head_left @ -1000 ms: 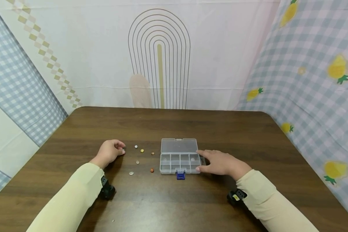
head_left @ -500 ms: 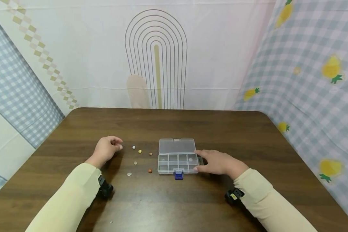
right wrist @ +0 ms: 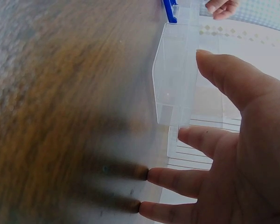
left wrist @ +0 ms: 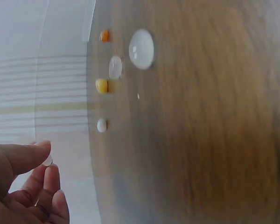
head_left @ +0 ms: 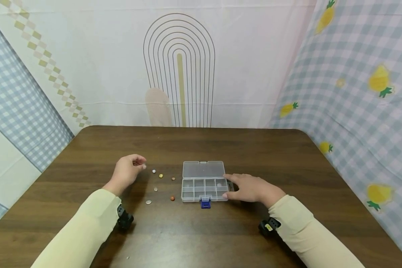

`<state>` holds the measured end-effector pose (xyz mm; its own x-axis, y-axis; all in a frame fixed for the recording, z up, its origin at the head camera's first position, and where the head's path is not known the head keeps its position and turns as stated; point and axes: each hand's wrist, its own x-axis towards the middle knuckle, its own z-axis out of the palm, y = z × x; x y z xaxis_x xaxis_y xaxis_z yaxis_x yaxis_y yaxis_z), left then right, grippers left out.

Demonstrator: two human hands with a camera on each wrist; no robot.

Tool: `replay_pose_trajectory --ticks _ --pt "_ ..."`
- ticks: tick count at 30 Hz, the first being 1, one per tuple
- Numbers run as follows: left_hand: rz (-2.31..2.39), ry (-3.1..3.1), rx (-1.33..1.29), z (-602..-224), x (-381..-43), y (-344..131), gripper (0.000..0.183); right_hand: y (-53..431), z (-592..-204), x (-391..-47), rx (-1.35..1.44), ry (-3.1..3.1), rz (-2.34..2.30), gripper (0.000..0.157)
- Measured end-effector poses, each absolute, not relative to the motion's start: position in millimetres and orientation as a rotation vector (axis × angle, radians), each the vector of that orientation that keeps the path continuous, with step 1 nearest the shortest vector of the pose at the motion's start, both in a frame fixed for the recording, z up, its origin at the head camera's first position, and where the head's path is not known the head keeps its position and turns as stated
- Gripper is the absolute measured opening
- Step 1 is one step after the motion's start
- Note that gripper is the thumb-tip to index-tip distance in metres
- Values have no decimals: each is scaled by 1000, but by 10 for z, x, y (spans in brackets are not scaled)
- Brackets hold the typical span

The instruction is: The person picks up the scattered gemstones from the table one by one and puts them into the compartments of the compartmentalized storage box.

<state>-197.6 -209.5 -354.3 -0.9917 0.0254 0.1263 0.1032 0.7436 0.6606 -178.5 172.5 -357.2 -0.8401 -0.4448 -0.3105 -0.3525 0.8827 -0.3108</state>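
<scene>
My left hand (head_left: 125,170) is raised a little over the table, left of the scattered pebbles. Between its thumb and fingertip it pinches a small whitish translucent pebble (left wrist: 47,161). My right hand (head_left: 251,188) lies at the right end of a clear plastic compartment box (head_left: 205,189), thumb and index finger extended along its edge. Two of its other fingertips touch the tabletop in the right wrist view. The box's lid (head_left: 203,169) is folded back, and a blue latch (head_left: 206,203) hangs at its front.
Nearest my left hand lie a white pebble (head_left: 153,171) and a yellow pebble (head_left: 160,176). A small brown pebble (head_left: 173,178), a reddish-brown one (head_left: 172,198), a clear one (head_left: 155,189) and a larger whitish one (head_left: 148,202) are spread left of the box on the wooden table (head_left: 254,149).
My left hand has risen from the tabletop and shifted right, toward the pebbles, pinching the small whitish pebble. My right hand stays by the box. The head view has shifted slightly.
</scene>
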Motion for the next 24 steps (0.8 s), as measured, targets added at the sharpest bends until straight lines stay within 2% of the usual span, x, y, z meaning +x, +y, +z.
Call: replay_pose_trajectory --ticks 24 --pt "-922 -2619 -287 -3495 -1901 -1641 14 1723 -3589 -1788 -627 2685 -347 76"
